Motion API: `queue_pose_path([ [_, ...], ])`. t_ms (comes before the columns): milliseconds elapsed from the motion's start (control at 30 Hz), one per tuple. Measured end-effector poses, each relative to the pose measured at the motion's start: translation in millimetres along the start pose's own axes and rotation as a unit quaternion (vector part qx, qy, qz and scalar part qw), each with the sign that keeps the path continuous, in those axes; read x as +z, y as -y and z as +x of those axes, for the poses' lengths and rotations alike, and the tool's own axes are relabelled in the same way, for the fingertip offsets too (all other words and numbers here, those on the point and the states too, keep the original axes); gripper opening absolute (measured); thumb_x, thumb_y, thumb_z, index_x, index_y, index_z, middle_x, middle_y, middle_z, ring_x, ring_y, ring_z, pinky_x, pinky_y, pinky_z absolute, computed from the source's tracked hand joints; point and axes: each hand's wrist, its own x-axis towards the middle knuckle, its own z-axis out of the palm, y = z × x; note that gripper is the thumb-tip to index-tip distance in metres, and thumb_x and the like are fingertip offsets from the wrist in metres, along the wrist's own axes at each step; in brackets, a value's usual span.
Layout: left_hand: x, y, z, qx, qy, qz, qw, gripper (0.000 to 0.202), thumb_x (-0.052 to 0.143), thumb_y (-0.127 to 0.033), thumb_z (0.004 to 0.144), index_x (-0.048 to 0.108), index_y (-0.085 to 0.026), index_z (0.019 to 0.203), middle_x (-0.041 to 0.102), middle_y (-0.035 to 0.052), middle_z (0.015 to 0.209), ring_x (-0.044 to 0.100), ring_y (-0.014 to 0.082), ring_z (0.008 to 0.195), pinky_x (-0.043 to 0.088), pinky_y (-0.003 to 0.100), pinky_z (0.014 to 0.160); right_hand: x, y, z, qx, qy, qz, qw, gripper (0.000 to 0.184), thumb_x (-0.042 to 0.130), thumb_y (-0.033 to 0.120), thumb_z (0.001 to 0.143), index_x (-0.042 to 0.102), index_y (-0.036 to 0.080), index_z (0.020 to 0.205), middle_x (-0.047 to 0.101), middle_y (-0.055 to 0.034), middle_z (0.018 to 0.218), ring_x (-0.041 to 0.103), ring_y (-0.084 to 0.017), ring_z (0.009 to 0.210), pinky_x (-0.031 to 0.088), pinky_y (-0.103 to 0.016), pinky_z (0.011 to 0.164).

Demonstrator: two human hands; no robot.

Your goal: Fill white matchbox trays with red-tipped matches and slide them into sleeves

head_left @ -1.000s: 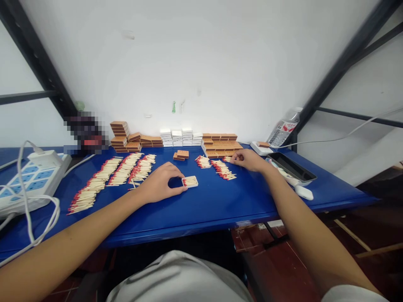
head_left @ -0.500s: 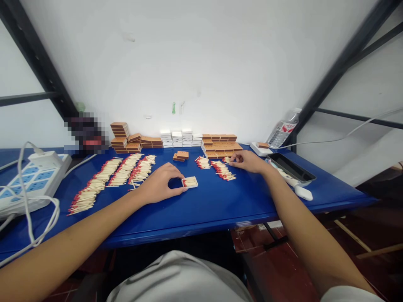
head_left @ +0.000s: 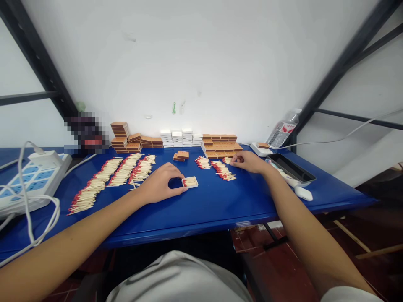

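My left hand (head_left: 163,183) grips the left end of a small white matchbox tray (head_left: 194,184) between thumb and fingers. Red-tipped matches (head_left: 189,181) lie inside that tray, which rests on the blue table. Farther right, my right hand (head_left: 244,161) has its thumb and fingertips pinched together at the ends of a small bunch of matches (head_left: 227,160); how many are between them cannot be made out. Beside it a larger pile of matches (head_left: 223,171) fans out, and another small pile (head_left: 203,162) lies to its left. Two closed brown matchboxes (head_left: 182,155) sit behind the tray.
Three long rows of matches (head_left: 94,184) spread over the left side. Along the wall stand brown matchboxes (head_left: 119,136), white tray stacks (head_left: 187,138) and more brown boxes (head_left: 222,147). A power strip (head_left: 37,184), bottle (head_left: 285,128), black tray (head_left: 291,167) and white case (head_left: 303,193) flank them.
The right hand has shifted very slightly to the right at the small bunch of matches. The left hand and the tray stay in place.
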Motion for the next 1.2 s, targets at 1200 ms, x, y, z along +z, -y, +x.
queue_pose_path([
  [1200,1.1,1.0,0.2,-0.004,0.002,0.002,1.000,0.030,0.076,-0.049,0.091,0.078,-0.025,0.108,0.076,0.0057,0.108,0.064,0.0267,0.108,0.054,0.042,0.096,6.9,2.4,3.7,-0.031,-0.023,0.007,0.999,0.050,0.068,0.068,0.081,0.072,0.018,0.085,0.057,-0.0008,0.065,0.048,-0.016,0.061,0.033,-0.031,0.060],
])
